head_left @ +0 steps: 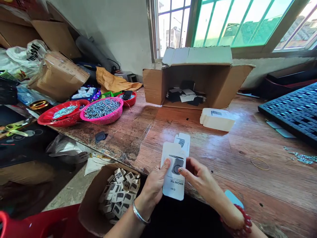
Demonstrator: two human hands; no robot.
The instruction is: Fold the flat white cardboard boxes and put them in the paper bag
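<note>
My left hand [154,183] grips a flat white packaging box [173,190] by its left side, thumb pressed on the front. The print on it, "MAGNETIC" and "C-01", appears upside down beside a picture of a dark phone holder. At the right edge my right hand [201,178] pinches the same box, with the thumb on its face and the other fingers partly hidden. A second flat white box [185,138] lies on the table just beyond, partly covered by the first.
On the wooden table [247,142] stand a stack of white boxes [216,120] and an open carton [195,105] holding black and white pieces. Bowls of metal parts [102,114] sit left, a black crate [294,115] right. A carton of small filled boxes [91,205] is below left.
</note>
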